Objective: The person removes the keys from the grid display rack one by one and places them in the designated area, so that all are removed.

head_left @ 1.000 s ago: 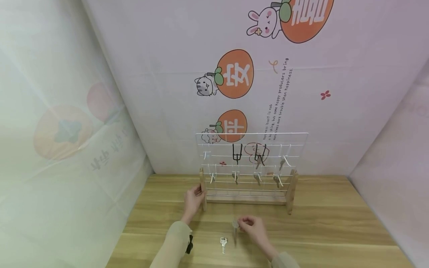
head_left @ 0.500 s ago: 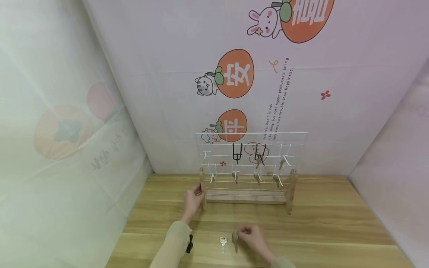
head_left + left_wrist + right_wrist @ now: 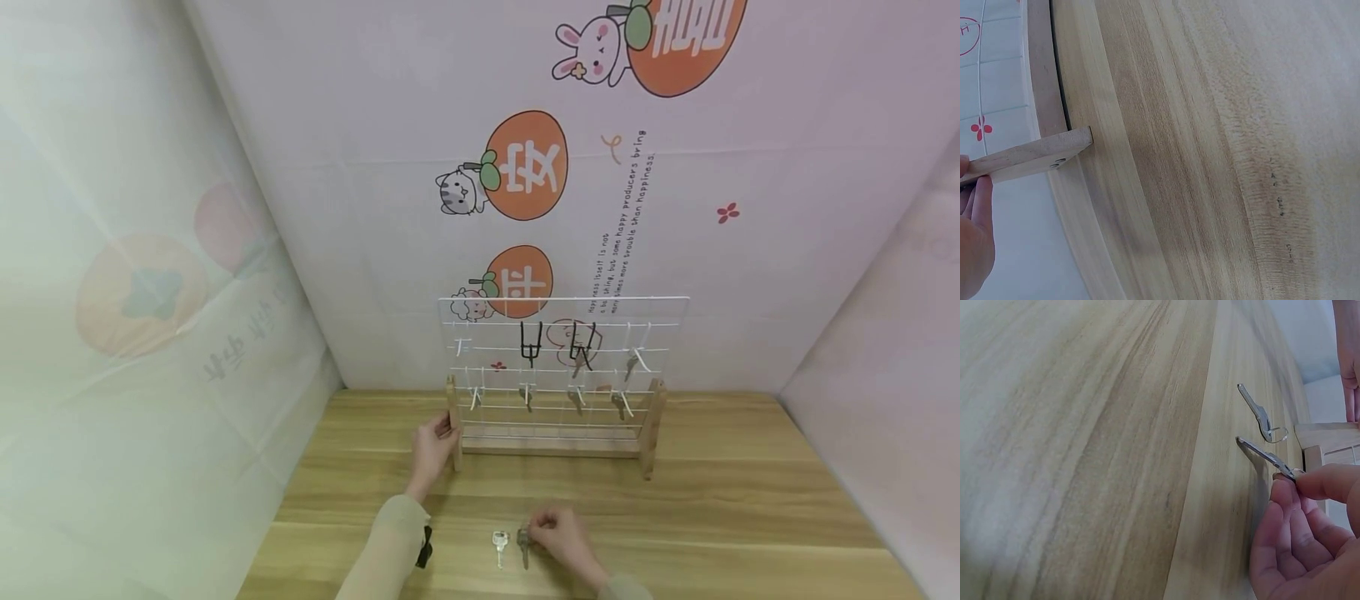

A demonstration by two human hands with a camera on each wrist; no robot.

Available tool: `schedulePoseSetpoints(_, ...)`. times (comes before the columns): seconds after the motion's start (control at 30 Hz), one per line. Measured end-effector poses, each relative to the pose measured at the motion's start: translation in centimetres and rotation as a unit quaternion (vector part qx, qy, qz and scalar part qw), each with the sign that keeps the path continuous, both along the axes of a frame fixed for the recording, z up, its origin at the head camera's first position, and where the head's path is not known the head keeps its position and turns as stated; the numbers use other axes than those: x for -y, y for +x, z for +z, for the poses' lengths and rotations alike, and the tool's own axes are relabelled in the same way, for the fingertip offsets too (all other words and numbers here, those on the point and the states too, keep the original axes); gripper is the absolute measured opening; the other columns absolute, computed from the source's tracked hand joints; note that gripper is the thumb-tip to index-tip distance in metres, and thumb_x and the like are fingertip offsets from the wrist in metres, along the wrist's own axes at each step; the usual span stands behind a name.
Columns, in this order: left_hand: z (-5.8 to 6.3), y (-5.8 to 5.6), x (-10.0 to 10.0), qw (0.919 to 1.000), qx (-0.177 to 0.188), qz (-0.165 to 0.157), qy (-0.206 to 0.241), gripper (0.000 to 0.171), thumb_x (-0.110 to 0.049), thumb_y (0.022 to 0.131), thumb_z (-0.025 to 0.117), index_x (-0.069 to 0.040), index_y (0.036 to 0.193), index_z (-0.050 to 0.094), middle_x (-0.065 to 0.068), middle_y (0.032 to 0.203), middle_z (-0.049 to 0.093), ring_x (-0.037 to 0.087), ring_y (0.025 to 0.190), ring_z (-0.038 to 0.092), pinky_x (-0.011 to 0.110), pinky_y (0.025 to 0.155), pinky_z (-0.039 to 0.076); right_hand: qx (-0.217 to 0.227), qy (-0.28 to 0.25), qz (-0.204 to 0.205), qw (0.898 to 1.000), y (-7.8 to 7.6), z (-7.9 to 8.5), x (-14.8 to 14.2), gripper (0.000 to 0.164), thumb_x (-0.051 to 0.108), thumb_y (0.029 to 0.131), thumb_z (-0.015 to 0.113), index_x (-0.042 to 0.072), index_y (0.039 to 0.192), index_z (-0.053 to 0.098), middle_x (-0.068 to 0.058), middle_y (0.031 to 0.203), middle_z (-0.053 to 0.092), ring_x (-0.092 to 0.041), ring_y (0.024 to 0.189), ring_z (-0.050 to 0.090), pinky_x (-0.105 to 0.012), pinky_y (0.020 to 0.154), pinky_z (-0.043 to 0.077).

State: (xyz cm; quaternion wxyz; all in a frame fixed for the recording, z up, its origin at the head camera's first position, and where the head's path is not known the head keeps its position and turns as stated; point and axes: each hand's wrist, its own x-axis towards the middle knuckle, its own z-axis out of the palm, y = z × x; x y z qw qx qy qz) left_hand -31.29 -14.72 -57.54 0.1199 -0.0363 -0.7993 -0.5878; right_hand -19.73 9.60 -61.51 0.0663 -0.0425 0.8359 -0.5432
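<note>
My right hand [image 3: 561,533] pinches a silver key [image 3: 1265,454] by its head, between thumb and fingertips. The key's blade points away from the hand, low over the wooden table [image 3: 720,517]. Just left of it a second silver key [image 3: 500,548] lies flat, and a small ring [image 3: 1279,435] shows at its head in the right wrist view. At the back, my left hand [image 3: 433,450] grips the left wooden post [image 3: 452,396] of a white wire rack [image 3: 562,297]. In the left wrist view, fingers [image 3: 984,203] are on that wooden upright.
White hooks and black hooks [image 3: 531,346] hang on the rack's grid, and several keys [image 3: 576,403] dangle from them. The right wooden post [image 3: 654,429] stands opposite. Printed cloth walls [image 3: 405,250] enclose the table at the back and sides.
My right hand has moved down toward the front of the table, bringing its key down beside the lying key. My left hand stays on the post.
</note>
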Motion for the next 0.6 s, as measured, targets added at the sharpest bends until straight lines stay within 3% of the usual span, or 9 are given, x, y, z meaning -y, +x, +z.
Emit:
schedulePoseSetpoints(0.37, -0.12, 0.04, -0.01, 1.0, 0.002, 0.0, 0.001, 0.038, 0.006, 0.088, 0.066, 0.016, 0.125, 0.058, 0.035, 0.12, 0.064, 0.044, 0.109, 0.068, 0.036, 0.088, 0.064, 0.002, 0.025, -0.002, 1.0, -0.08, 0.11, 0.13, 0.006, 0.002, 0.08, 0.069, -0.002, 0.082, 0.07, -0.006, 0.072, 0.07, -0.012, 0.06, 0.061, -0.011, 0.047, 0.049)
schedulePoseSetpoints(0.6, -0.15, 0.02, -0.03, 0.9999, -0.007, 0.003, -0.007, 0.038, 0.006, 0.088, 0.067, 0.016, 0.124, 0.058, 0.035, 0.118, 0.065, 0.044, 0.106, 0.069, 0.036, 0.086, 0.064, 0.007, 0.017, 0.007, 1.0, -0.09, 0.26, 0.02, 0.007, 0.003, 0.08, 0.07, -0.003, 0.083, 0.069, -0.008, 0.074, 0.071, -0.013, 0.062, 0.063, -0.016, 0.05, 0.055)
